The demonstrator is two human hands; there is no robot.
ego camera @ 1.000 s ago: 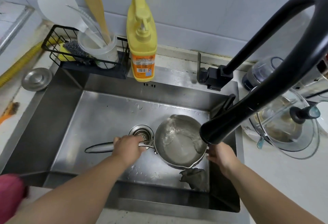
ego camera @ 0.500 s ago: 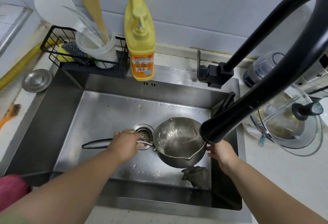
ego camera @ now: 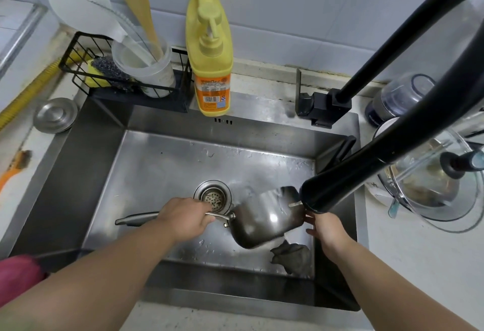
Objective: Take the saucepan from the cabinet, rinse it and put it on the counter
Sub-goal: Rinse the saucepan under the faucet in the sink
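Observation:
A small steel saucepan [ego camera: 264, 219] hangs over the steel sink [ego camera: 157, 163], tipped far over so its mouth faces away from me and its rounded outside shows. My left hand [ego camera: 184, 216] is closed around its long handle, just in front of the drain [ego camera: 212, 195]. My right hand [ego camera: 323, 227] is at the pan's right side, fingers spread, fingertips touching or nearly touching its rim. The black faucet spout [ego camera: 330, 191] ends right above the pan and hides part of the rim.
A dark rag [ego camera: 292, 253] lies in the sink's front right corner. Behind the sink stand a yellow soap bottle [ego camera: 210, 68] and a black wire rack [ego camera: 123, 76] with a utensil cup. A glass lid [ego camera: 432, 184] rests on the right counter, a steel sink plug [ego camera: 55, 115] on the left.
The saucepan went from level with water in it to tipped far away from me, showing its outside. The left hand turned the handle; the right hand stayed at the pan's right side.

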